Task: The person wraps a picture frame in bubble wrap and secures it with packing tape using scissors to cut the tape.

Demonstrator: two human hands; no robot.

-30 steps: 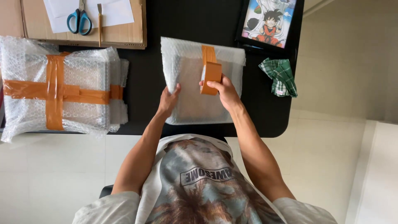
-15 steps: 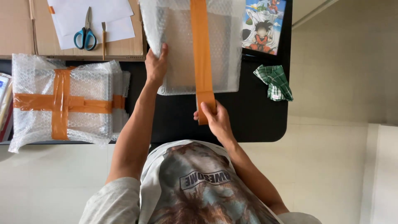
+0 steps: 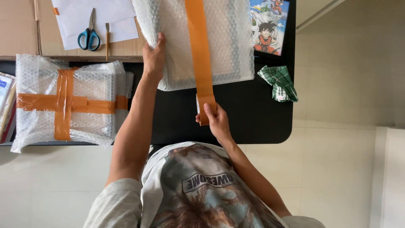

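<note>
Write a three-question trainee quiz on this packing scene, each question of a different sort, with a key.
1. True or false: the left hand steadies the bubble-wrapped parcel at its edge.
2. What does the right hand hold? A) scissors B) the roll of orange tape C) the green checked cloth
3. Fill in: the finished parcel on the black table carries orange tape in the shape of a ____.

Key: 1 true. 2 B; its strip runs up over the parcel. 3 cross.
</note>
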